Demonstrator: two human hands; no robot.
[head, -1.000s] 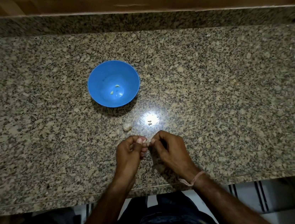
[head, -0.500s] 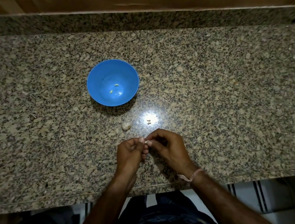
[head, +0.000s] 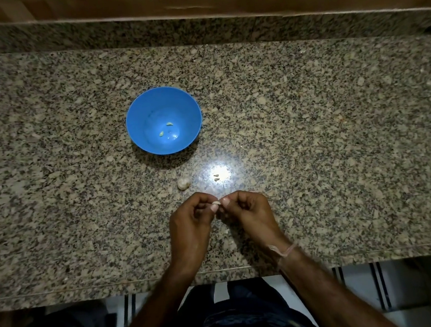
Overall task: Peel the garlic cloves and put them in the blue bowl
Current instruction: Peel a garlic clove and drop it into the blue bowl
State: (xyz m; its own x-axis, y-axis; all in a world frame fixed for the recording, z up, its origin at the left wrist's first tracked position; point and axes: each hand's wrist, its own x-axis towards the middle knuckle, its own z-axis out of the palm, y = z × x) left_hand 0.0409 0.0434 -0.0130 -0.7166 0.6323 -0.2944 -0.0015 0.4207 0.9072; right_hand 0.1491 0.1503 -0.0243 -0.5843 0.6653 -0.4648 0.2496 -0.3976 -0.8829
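A small pale garlic clove (head: 215, 205) is pinched between the fingertips of the left hand (head: 189, 227) and the right hand (head: 250, 214), both held just above the near part of the granite desk (head: 342, 147). Left hand fingers are curled, with thumb and forefinger closed on the clove's left end; right hand fingers are curled too, with the thumb tip pressed against the clove's right end. How much skin is left on the clove cannot be told at this size. A garlic bulb remnant (head: 183, 183) is seen on the desk just beyond the left hand, between the hands and the blue bowl (head: 163, 120). Two small pale scraps (head: 216, 176) lie to its right, inside a bright light reflection on the stone. The blue bowl is placed farther back, slightly left of centre, upright, apart from the bulb. Two peeled cloves (head: 164, 128) are seen on the bowl's bottom, close together but not touching. A thin pink thread band (head: 287, 251) is worn on the right wrist.
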